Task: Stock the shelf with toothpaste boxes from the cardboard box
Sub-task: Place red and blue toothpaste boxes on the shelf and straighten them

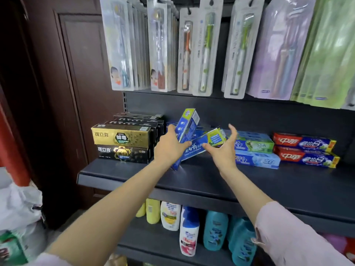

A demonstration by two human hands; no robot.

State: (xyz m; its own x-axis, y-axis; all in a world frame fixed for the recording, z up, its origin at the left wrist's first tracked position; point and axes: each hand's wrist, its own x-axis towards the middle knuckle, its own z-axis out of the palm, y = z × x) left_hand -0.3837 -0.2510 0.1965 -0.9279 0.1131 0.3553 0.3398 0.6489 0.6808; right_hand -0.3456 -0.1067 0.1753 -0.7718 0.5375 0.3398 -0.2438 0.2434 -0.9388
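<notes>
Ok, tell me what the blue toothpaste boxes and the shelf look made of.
Blue toothpaste boxes: apparently printed cardboard with a glossy finish, judging by sharp folded edges and sheen. Shelf: probably painted metal, dark matte grey, with a thin bent front lip and a slotted upright behind.

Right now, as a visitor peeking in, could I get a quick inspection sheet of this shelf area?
Surface: dark shelf, front part bare.
Job's things: two blue toothpaste boxes tilted, not yet lying flat.
Clutter: gold and black boxes stacked left; blue-green boxes and red boxes stacked right.
Hands: left hand holds the tilted boxes; right hand open beside them.
Cables: nothing seen.
Surroundings: toothbrush packs hang above; shampoo bottles below.
</notes>
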